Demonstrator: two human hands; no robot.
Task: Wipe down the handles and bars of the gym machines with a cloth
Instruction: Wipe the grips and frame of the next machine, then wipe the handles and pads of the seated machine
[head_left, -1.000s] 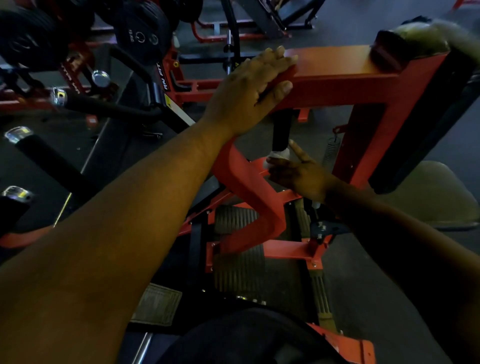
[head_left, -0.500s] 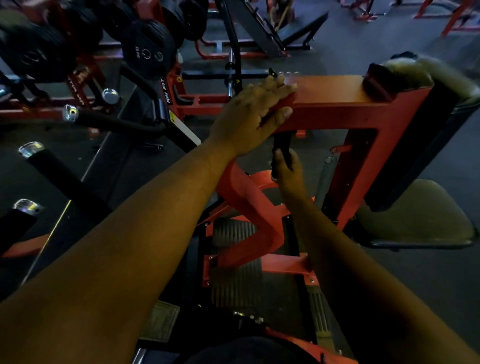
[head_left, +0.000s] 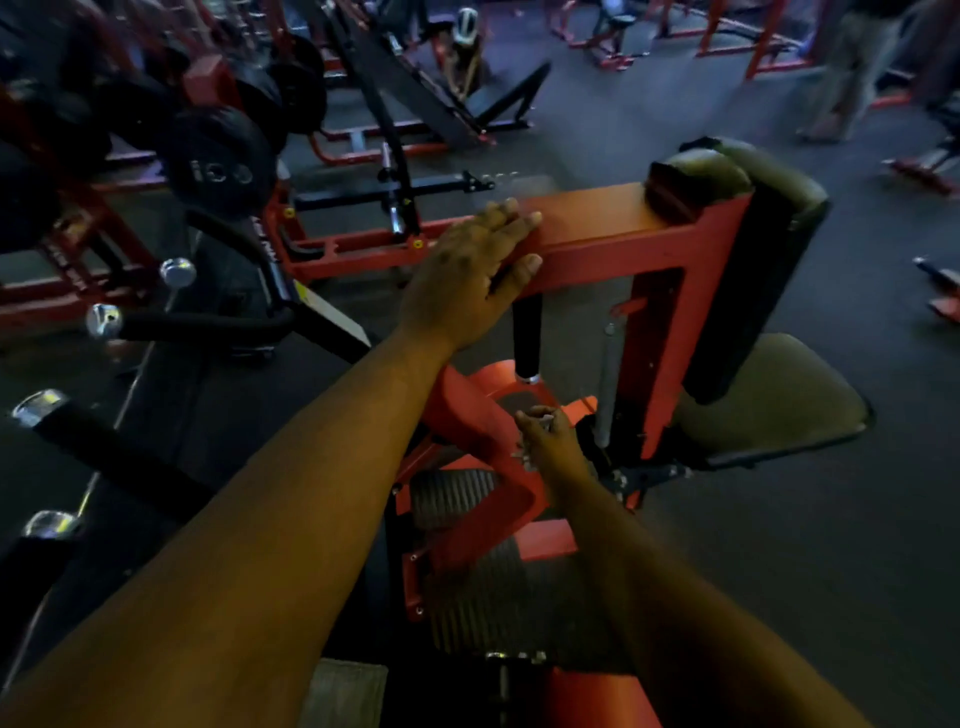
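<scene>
Left hand is spread flat on top of the red frame bar, just bracing, while the right hand sits low, at about 6 o'clock from the short black handle, fingers curled round what looks like a small pale cloth — too blurry to be sure. Nothing's touching the handle right now, and the long black grips over at 9 o'clock look untouched, so I'd guess plenty is left.

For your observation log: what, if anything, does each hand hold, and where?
Left hand rests flat on the red beam's end, gripping nothing. Right hand pinches something pale, probably the cloth; unclear.
</scene>
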